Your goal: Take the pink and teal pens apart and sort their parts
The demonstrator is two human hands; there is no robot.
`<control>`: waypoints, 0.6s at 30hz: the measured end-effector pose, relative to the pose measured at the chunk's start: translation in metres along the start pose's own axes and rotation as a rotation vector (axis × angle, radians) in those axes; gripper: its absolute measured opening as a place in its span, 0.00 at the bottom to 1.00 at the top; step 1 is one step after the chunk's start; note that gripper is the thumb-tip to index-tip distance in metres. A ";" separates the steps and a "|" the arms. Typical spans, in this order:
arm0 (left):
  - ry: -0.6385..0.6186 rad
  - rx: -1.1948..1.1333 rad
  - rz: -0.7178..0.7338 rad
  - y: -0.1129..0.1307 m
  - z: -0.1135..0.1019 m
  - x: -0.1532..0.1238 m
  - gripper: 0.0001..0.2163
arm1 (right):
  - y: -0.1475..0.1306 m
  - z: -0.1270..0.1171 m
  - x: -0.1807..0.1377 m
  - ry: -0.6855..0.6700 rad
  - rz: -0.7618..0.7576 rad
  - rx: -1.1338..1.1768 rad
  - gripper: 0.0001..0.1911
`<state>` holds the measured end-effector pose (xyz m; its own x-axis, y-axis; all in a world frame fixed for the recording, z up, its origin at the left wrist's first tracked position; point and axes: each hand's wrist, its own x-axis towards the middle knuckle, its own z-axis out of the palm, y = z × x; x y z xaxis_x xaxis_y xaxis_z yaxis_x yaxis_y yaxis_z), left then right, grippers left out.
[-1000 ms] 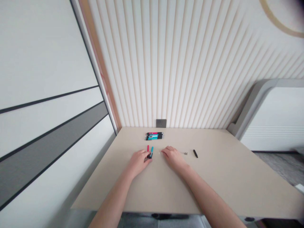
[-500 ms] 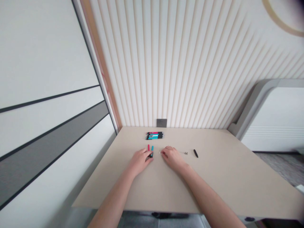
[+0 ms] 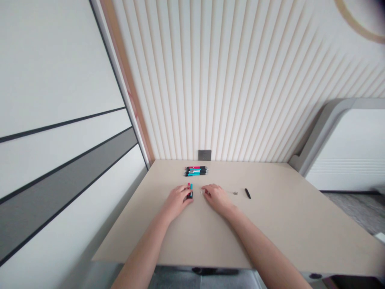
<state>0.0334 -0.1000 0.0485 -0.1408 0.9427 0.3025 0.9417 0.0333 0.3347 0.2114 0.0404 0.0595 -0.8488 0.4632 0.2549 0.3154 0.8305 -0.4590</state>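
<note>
Ribbed wall (image 3: 204, 80) backs the bench (image 3: 270, 224); on it, I see left hand (image 3: 177, 200) fingers gripping the red barrel (image 3: 189, 184) and blue barrel (image 3: 191, 187). Right hand (image 3: 217, 196) grip: can't tell; brushing the clear piece (image 3: 201, 192) could scatter it.

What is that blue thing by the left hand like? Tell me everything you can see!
The blue piece is short, slim and straight, like part of a pen. Its far end is bright blue, its near end dark, and it looks like plastic. It points away from the person, at the table, close beside a red piece. The left hand's fingers and thumb are at its near end. Finer details are too small to tell.
</note>
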 end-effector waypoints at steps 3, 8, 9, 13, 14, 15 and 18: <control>0.009 -0.029 0.010 -0.004 0.002 0.000 0.14 | 0.000 0.001 0.001 -0.010 0.023 -0.010 0.14; 0.008 -0.046 0.008 -0.006 0.003 0.000 0.15 | -0.002 0.000 0.001 -0.009 0.023 -0.012 0.15; 0.006 -0.046 0.008 -0.006 0.003 0.000 0.15 | -0.002 -0.001 0.001 -0.009 0.021 -0.011 0.16; 0.000 -0.043 0.009 -0.003 -0.003 0.000 0.17 | 0.001 -0.010 -0.005 0.030 0.034 -0.030 0.16; -0.003 -0.042 0.012 -0.003 -0.004 0.000 0.17 | 0.004 -0.013 -0.008 0.054 0.044 -0.042 0.16; -0.006 -0.040 0.017 -0.003 -0.006 -0.001 0.18 | 0.006 -0.017 -0.012 0.077 0.057 -0.055 0.15; -0.012 -0.042 0.039 -0.004 -0.009 -0.003 0.17 | 0.017 -0.026 -0.027 0.114 0.104 -0.085 0.12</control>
<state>0.0273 -0.1055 0.0541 -0.1001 0.9470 0.3053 0.9328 -0.0175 0.3601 0.2510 0.0499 0.0673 -0.7574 0.5762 0.3072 0.4378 0.7971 -0.4159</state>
